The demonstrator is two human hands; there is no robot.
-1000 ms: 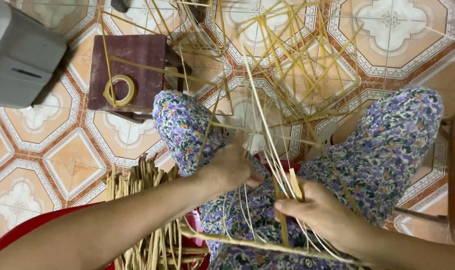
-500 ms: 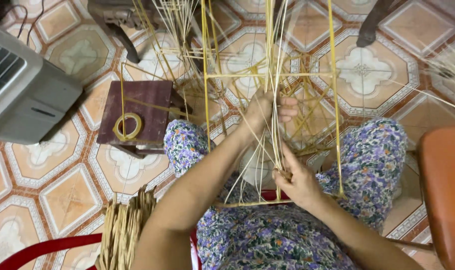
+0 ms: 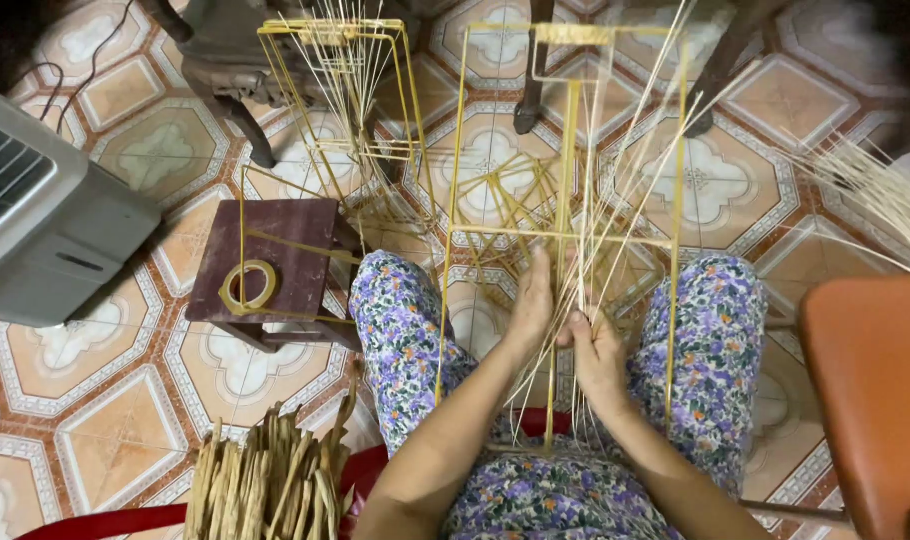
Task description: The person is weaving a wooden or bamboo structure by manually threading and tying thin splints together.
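Item: tall box frame of thin bamboo sticks [image 3: 565,235], standing upright between the floral-trousered knees, with a sheaf of loose bamboo splints [image 3: 615,215] fanning up through it. Left hand [image 3: 532,305] lies against the centre upright, fingers extended and close together; right hand [image 3: 597,352] has its fingers pinched around the splints' lower ends just beside it. Risk, as judged: the splints look springy and could slip the pinch and splay, or a hard pull could skew the light frame's joints.

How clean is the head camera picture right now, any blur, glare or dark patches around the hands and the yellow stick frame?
Head view: even, soft light; left hand and right hand sharp on the thin yellow stick frame; no glare on the patterned floor tiles; top corners dark; straight sticks bow slightly toward the edges.
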